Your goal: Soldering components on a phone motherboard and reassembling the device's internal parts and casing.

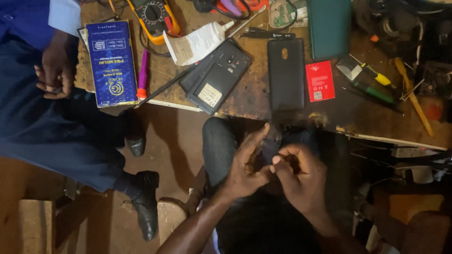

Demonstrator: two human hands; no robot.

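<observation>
My left hand (245, 167) and my right hand (301, 176) meet over my lap, below the workbench's front edge. Between them they grip a small dark object (268, 146), mostly hidden by my fingers. On the wooden workbench (254, 96) above lie an opened black phone (216, 75) showing its inside, a separate black back cover (285, 73) and a red battery (319, 81).
A blue flat box (110, 61), a pink-handled tool (142, 75), a yellow multimeter (153, 16), a white tube (200, 42), a dark green case (328, 28) and green and yellow screwdrivers (374, 82) lie on the bench. Another person in blue clothes (52, 113) sits at left, black shoes (143, 202) on the floor.
</observation>
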